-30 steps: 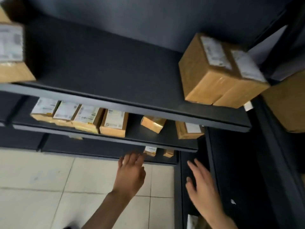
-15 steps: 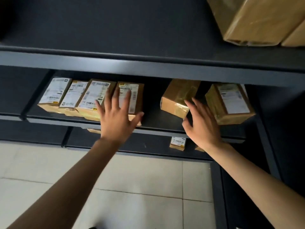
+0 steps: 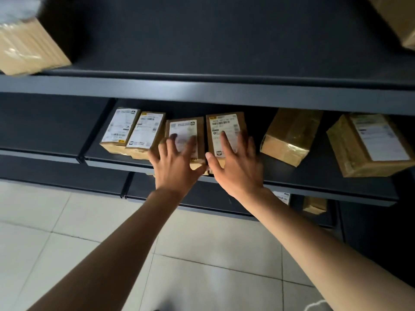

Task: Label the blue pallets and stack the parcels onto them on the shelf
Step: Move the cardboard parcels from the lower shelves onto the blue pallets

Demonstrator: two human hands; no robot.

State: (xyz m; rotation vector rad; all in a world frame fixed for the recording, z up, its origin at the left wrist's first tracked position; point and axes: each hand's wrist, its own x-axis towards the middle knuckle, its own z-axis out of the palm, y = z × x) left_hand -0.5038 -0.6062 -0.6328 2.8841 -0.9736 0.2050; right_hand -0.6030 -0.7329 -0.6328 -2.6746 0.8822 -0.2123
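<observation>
Head view: on the middle shelf [image 3: 318,176] parcels lie in a row. The left hand [image 3: 177,160] rests with fingers spread and straight on the third parcel [image 3: 184,129]. The right hand [image 3: 235,162], also flat and gripping nothing, rests on the fourth parcel [image 3: 222,124], which touches the third.

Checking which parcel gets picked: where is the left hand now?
Head view, centre: the left hand lies on the third parcel from the left on the middle shelf, beside the right hand on the fourth parcel.
</observation>
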